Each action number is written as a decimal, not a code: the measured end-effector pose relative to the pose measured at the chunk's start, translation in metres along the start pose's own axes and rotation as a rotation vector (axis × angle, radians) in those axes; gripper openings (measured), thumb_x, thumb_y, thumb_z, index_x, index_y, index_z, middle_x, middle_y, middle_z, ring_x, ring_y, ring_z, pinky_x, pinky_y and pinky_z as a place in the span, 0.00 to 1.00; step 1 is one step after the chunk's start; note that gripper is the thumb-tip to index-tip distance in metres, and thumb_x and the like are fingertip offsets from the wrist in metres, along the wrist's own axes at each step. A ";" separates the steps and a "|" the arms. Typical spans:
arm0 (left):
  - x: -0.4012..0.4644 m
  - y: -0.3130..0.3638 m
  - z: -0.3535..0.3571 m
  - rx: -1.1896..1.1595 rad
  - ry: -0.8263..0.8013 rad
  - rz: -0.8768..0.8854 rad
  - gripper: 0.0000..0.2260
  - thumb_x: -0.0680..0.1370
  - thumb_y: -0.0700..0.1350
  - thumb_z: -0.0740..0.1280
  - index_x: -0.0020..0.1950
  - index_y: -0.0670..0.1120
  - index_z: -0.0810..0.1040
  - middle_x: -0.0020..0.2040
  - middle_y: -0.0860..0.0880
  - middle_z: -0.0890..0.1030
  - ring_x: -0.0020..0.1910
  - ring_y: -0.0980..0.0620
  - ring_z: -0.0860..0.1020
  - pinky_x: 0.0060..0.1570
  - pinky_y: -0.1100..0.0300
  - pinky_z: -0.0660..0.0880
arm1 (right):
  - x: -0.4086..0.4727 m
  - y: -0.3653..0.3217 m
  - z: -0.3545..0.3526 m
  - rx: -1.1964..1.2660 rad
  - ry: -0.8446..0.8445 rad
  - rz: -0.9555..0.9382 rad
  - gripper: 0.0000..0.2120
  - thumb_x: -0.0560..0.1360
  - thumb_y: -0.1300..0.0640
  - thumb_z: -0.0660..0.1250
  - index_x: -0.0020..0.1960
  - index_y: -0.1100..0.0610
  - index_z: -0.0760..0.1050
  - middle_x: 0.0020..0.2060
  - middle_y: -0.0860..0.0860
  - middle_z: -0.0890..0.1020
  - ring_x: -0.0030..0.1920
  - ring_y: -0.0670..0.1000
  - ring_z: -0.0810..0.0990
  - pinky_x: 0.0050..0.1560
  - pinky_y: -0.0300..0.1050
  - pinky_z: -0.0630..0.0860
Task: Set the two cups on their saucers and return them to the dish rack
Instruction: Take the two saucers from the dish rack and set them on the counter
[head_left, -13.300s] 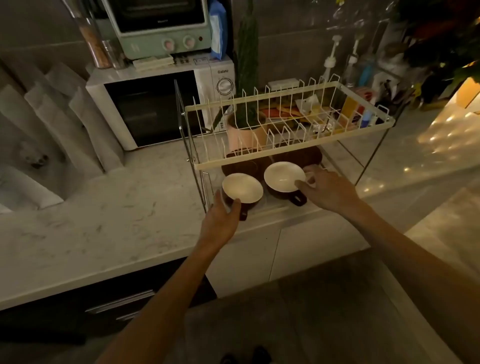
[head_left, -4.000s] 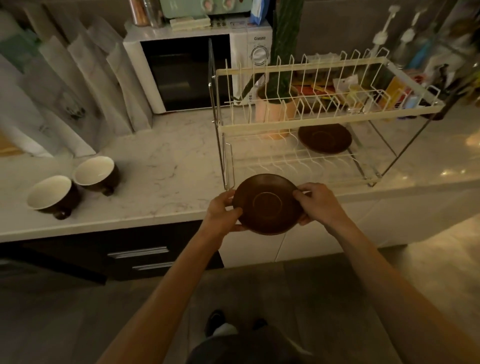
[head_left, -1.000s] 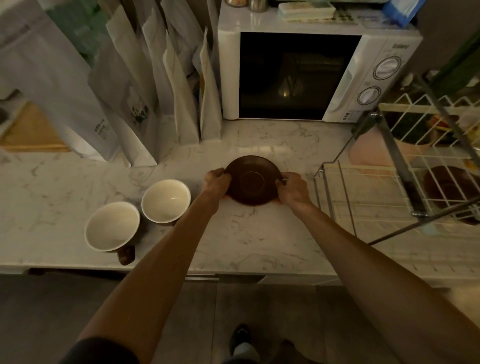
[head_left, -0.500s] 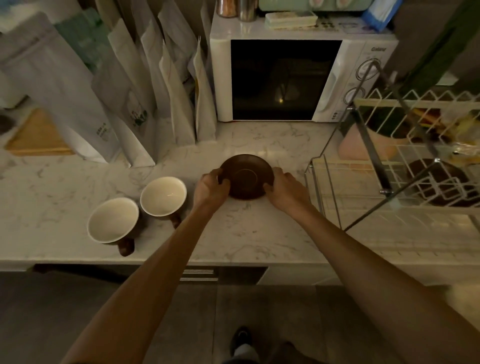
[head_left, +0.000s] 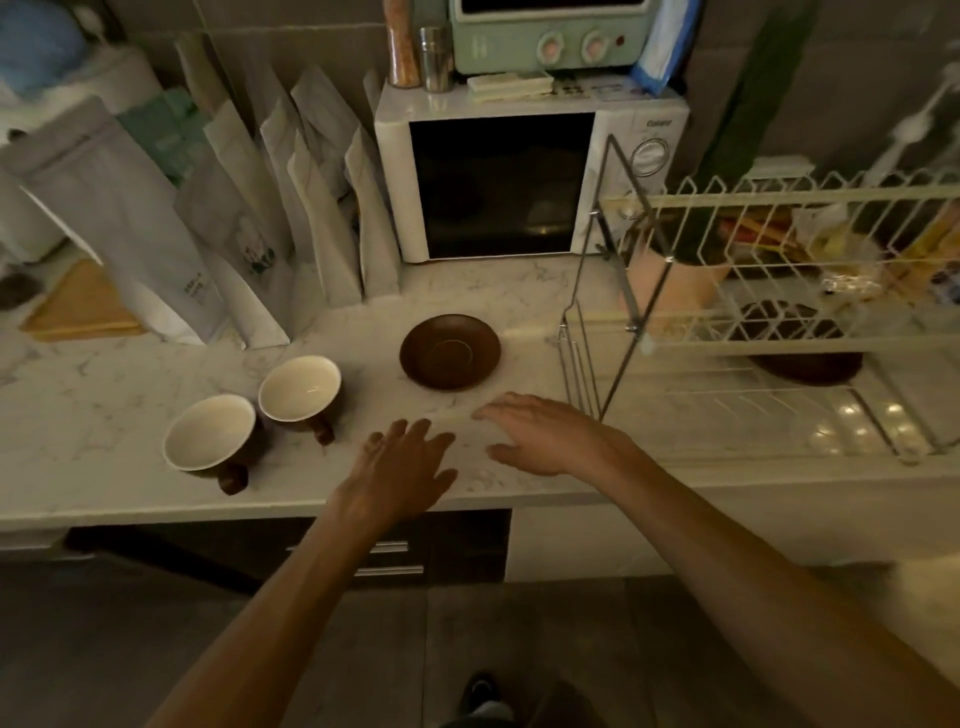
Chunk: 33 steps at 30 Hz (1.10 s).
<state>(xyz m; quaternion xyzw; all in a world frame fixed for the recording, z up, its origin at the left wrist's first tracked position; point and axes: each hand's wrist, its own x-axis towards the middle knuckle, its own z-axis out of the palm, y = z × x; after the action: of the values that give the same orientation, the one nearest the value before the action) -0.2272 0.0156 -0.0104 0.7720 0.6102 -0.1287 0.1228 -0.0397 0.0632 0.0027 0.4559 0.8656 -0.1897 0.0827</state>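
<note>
A brown saucer (head_left: 450, 351) lies flat on the marble counter (head_left: 104, 415), left of the dish rack (head_left: 779, 332). Two brown cups with cream insides stand side by side further left: the near cup (head_left: 210, 432) and the far cup (head_left: 300, 388). A second brown saucer (head_left: 802, 345) rests on the rack's lower shelf, partly hidden by wires. My left hand (head_left: 402, 462) and my right hand (head_left: 545, 434) hover open and empty over the counter's front, a little below the first saucer.
A white microwave (head_left: 524, 176) with a green mini oven on top stands behind the saucer. Several paper bags (head_left: 218, 218) lean against the wall at the left. A pink pot (head_left: 670, 280) sits behind the rack's left end. The counter's edge runs just under my hands.
Both hands have let go of the saucer, which now lies on the counter, and have drawn back toward the front edge with fingers spread.
</note>
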 end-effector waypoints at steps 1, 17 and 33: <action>-0.003 0.007 -0.001 0.000 -0.021 0.011 0.26 0.80 0.59 0.56 0.77 0.54 0.58 0.77 0.48 0.61 0.74 0.45 0.62 0.70 0.47 0.62 | -0.008 0.001 0.000 -0.003 -0.019 0.002 0.27 0.80 0.47 0.61 0.76 0.49 0.60 0.73 0.53 0.68 0.70 0.54 0.69 0.67 0.51 0.69; -0.022 0.172 -0.032 0.111 0.080 0.253 0.25 0.80 0.60 0.54 0.76 0.54 0.59 0.68 0.47 0.73 0.62 0.46 0.74 0.56 0.50 0.72 | -0.153 0.107 -0.005 -0.002 -0.108 0.254 0.28 0.79 0.44 0.62 0.76 0.45 0.59 0.73 0.51 0.69 0.70 0.54 0.69 0.65 0.51 0.69; 0.108 0.272 -0.056 -0.682 0.166 0.062 0.22 0.77 0.58 0.63 0.69 0.52 0.73 0.57 0.48 0.82 0.57 0.47 0.79 0.60 0.53 0.75 | -0.191 0.241 -0.023 0.428 0.571 0.673 0.14 0.77 0.51 0.67 0.61 0.53 0.79 0.54 0.55 0.85 0.53 0.57 0.83 0.57 0.55 0.78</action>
<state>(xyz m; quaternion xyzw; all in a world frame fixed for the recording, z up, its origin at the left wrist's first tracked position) 0.0649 0.0724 0.0128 0.7126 0.6023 0.1495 0.3272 0.2674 0.0510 0.0229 0.7510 0.5998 -0.1936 -0.1969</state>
